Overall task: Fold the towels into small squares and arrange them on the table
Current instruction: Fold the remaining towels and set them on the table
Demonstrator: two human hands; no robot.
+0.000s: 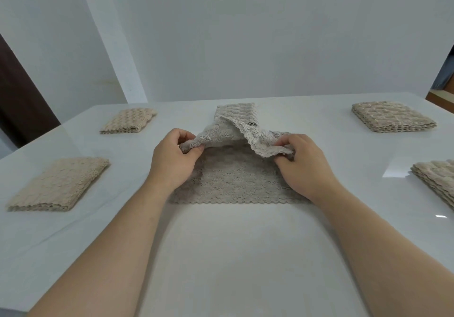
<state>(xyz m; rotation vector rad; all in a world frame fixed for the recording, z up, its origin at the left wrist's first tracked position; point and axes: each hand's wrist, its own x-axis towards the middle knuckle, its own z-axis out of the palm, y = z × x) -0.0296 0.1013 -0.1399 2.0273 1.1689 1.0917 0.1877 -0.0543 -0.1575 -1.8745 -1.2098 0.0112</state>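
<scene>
A grey-beige towel point(235, 181) lies in the middle of the white table point(233, 255), its near edge flat and its far half lifted. My left hand point(172, 159) pinches the lifted far-left corner. My right hand point(304, 164) pinches the lifted far-right corner. The raised cloth sags between the two hands above the flat part. Beyond it lies another folded towel point(237, 114), partly hidden by the lifted cloth.
Folded beige towels lie around the table: one at the near left point(59, 184), one at the far left point(129, 121), one at the far right point(393, 116), one at the near right edge point(436, 179). A white wall stands behind the table.
</scene>
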